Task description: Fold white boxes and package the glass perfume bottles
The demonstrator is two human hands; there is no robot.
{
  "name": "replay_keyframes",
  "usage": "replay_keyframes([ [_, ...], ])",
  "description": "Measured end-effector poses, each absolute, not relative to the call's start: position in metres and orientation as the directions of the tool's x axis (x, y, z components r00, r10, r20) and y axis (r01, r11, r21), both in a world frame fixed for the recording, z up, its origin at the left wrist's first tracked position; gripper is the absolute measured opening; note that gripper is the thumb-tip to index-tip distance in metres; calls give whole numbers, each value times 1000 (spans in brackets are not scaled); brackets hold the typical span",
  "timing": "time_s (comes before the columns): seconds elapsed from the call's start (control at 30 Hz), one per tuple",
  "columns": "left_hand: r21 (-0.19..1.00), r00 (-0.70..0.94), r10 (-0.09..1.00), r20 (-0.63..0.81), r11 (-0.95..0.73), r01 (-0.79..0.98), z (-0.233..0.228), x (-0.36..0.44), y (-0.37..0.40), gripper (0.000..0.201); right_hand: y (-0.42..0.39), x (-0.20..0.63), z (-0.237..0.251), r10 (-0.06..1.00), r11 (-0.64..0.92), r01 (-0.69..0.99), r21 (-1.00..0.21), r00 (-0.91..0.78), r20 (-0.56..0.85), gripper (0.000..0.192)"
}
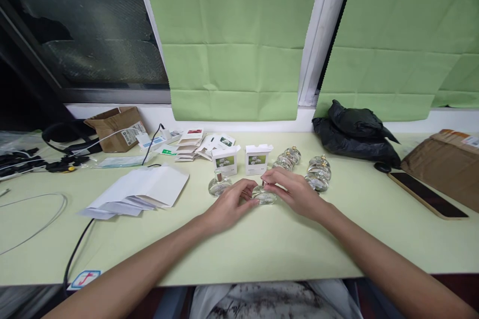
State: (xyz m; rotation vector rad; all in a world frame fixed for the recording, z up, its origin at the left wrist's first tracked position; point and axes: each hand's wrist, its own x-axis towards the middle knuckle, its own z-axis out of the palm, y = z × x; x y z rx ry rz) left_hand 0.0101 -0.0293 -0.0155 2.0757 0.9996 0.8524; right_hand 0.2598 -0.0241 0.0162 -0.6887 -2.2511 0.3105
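My left hand (229,208) and my right hand (293,191) meet around a small round clear glass bottle (264,195) that stands on the pale green table (262,244). Both hands grip it, the right one at its top. Another clear bottle with a brown neck (219,184) stands just left of my left hand. Several more glass bottles (319,172) with gold caps stand to the right and behind. Behind the hands stand two small white boxes, the left box (225,160) and the right box (258,159), each with its flap up.
A stack of white paper sheets (139,191) lies at the left, flat cartons (194,143) behind it. A brown cardboard box (115,128) and cables sit far left. A black plastic bag (355,132), a phone (426,194) and a brown parcel (445,164) lie right.
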Motion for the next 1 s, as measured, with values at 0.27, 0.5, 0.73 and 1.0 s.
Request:
replay_keyframes([
  [0.27,784,494,830,259,-479,395,-16,10,-29,31,-23,259,12,571,821,387,-419,-568,593,11],
  [0.5,778,496,826,267,-488,395,-16,10,-29,30,-25,259,12,570,822,400,-406,-568,593,10],
  [0.73,776,492,824,281,-496,389,-16,10,-29,32,-26,259,10,583,812,412,-413,-560,588,11],
  [1.0,791,493,826,274,-485,372,-14,11,-30,32,-25,260,7,589,808,403,-430,-551,592,12],
])
